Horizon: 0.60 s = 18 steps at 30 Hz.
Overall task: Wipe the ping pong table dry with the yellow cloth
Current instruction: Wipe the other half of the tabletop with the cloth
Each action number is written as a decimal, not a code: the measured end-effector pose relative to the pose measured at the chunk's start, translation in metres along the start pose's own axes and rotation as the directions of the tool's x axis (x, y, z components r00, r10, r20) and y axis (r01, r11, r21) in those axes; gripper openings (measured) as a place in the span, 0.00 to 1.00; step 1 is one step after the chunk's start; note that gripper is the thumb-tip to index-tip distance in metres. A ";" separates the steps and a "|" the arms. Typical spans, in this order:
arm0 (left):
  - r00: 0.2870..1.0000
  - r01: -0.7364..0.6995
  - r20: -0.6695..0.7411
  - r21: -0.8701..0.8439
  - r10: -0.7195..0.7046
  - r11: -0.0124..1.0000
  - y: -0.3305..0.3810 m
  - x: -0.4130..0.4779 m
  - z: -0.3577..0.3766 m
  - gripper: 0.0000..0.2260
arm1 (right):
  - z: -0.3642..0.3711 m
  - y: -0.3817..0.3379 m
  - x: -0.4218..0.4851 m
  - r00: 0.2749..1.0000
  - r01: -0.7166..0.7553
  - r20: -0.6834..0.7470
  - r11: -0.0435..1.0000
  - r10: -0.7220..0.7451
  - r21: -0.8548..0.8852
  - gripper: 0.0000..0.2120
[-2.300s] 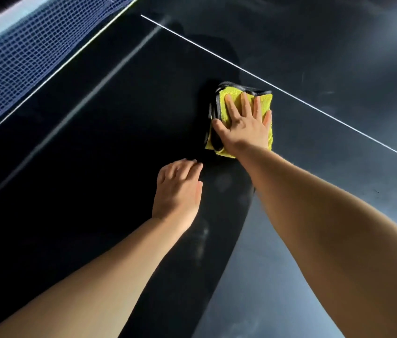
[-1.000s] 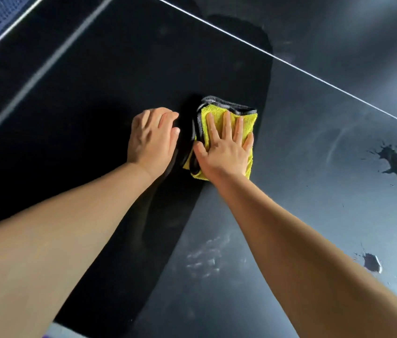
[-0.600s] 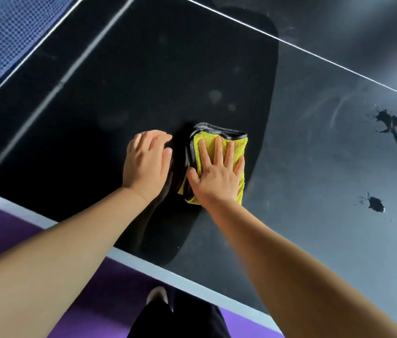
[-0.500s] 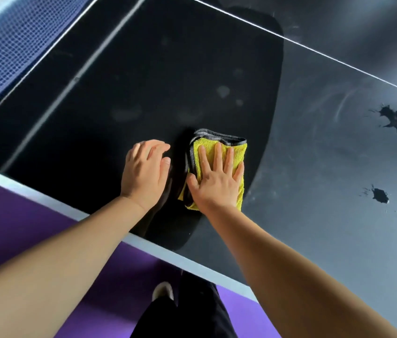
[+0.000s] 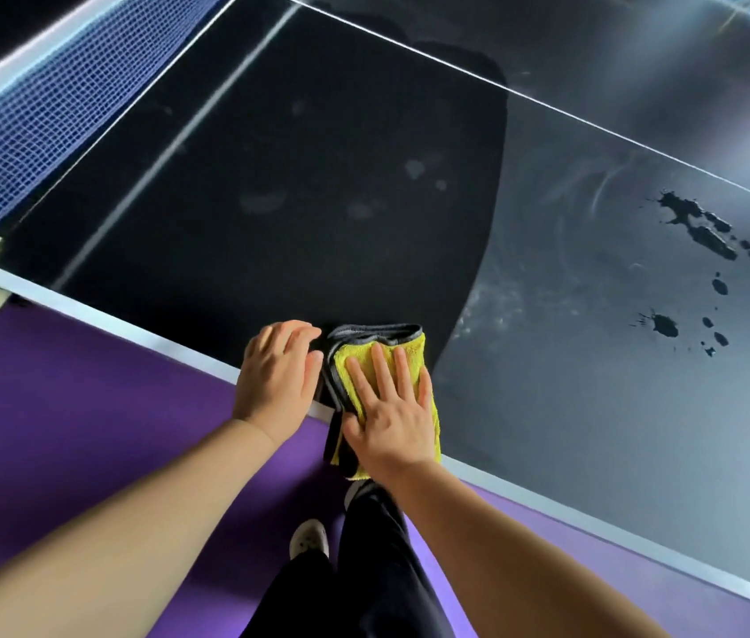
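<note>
- Purple floor [image 5: 87, 430] lies below the dark, glossy ping pong table [image 5: 318, 177].
- Right hand [image 5: 391, 421]: fingers straight, pressing flat on the folded yellow cloth with grey trim [image 5: 410, 352], which overhangs the table's white near edge.
- Left hand [image 5: 278, 379]: fingers relaxed, resting on the table just beside the cloth, holding nothing.
- Dark water puddles [image 5: 700, 232]: far right, well apart from the cloth.
- Blue mesh net [image 5: 41, 108]: far left.

Fluffy, matt yellow cloth [image 5: 382, 356] with grey trim lies on the smooth, glossy ping pong table [image 5: 594, 407]; left of it stands woven mesh net [image 5: 41, 103].
</note>
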<state>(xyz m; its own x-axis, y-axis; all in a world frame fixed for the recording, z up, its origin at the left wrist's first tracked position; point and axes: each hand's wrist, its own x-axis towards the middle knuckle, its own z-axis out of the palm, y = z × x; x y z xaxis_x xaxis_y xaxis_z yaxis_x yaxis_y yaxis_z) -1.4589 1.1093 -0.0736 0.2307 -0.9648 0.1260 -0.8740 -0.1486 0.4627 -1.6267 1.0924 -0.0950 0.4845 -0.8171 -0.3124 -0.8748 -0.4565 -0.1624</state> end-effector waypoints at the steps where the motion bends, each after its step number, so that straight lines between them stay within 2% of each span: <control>1: 1.000 -0.007 0.008 0.000 0.007 1.000 0.004 0.000 0.000 0.18 | -0.001 0.006 -0.006 1.000 -0.006 0.002 1.000 0.006 -0.004 0.36; 5: 1.000 -0.019 0.021 -0.006 0.019 1.000 0.025 0.001 0.006 0.18 | -0.007 0.042 -0.023 0.988 -0.156 0.000 0.987 0.156 0.022 0.38; 8: 0.999 -0.033 0.031 -0.021 0.033 0.999 0.037 0.005 0.015 0.18 | -0.019 0.061 -0.021 0.960 -0.269 0.076 0.963 0.268 0.003 0.41; 12: 0.998 -0.023 0.060 -0.030 0.024 0.999 0.053 0.030 0.031 0.18 | -0.028 0.065 -0.008 0.973 -0.201 0.098 0.976 0.209 -0.078 0.38; 16: 0.996 -0.017 0.087 -0.005 0.017 1.000 0.071 0.064 0.048 0.19 | -0.019 0.082 0.015 0.987 -0.161 -0.038 0.985 0.159 -0.055 0.39; 18: 0.995 -0.026 0.097 0.008 0.026 1.000 0.078 0.086 0.059 0.19 | -0.026 0.101 0.041 0.989 -0.145 -0.022 0.987 0.143 -0.075 0.38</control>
<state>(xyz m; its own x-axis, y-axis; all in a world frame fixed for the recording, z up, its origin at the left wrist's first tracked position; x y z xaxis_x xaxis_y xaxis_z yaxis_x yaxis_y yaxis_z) -1.5328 1.0017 -0.0784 0.1656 -0.9848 0.0519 -0.8831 -0.1247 0.4524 -1.6947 1.0033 -0.0999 0.3541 -0.8818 -0.3115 -0.9324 -0.3587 -0.0445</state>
